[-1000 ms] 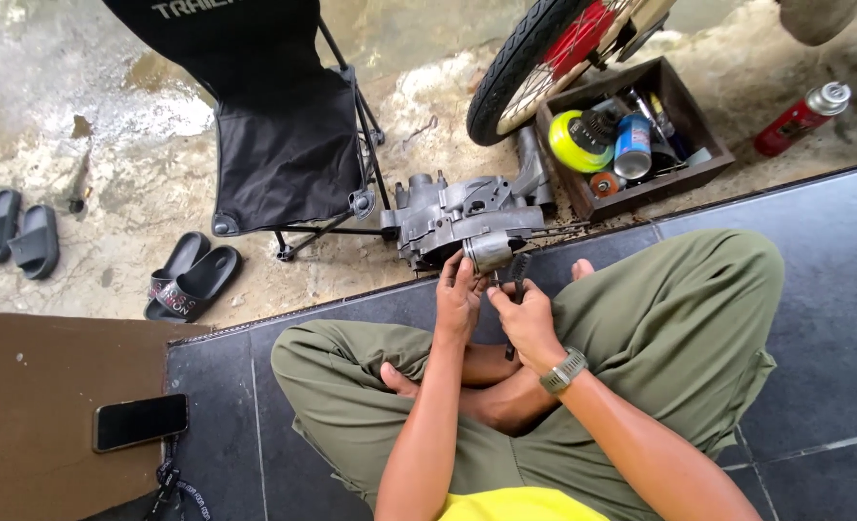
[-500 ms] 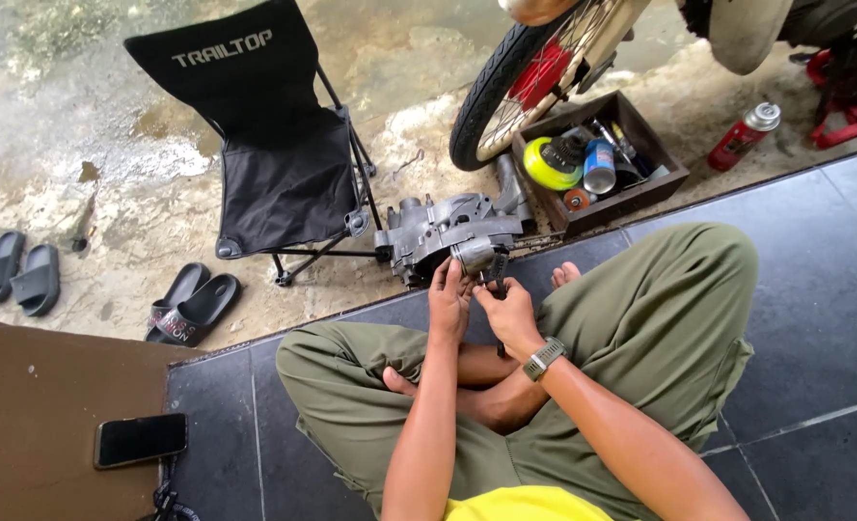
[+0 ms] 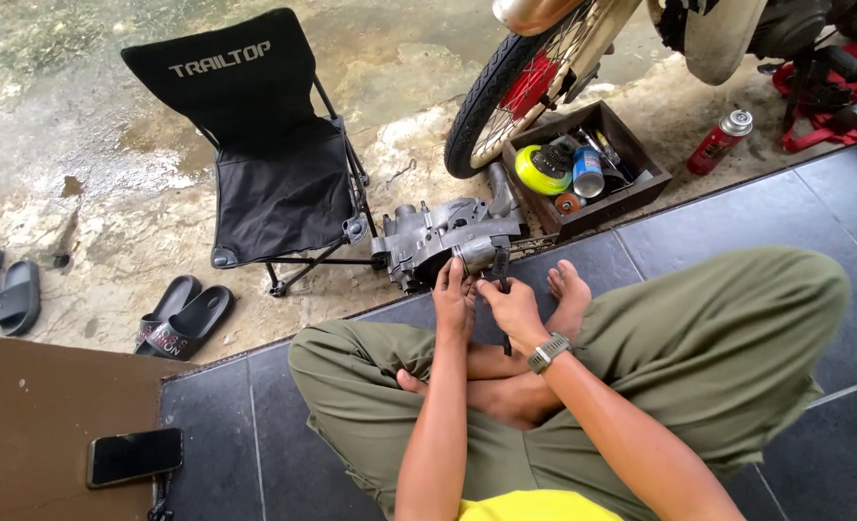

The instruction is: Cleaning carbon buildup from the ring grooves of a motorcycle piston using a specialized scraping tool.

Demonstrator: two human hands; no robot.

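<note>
Both hands, left hand point(image 3: 454, 301) and right hand point(image 3: 513, 311), pressed side by side on the grey engine casing point(image 3: 445, 240) lying directly ahead (long axis left-right, left hand marginally nearer).

I am looking at an informal open-air motorcycle repair spot: beyond my fingers point(image 3: 467, 275) a grey engine casing point(image 3: 443, 241) is lying on wet concrete point(image 3: 110, 164), a motorcycle wheel point(image 3: 515, 82) and parts tray point(image 3: 587, 169) standing farther off.
</note>
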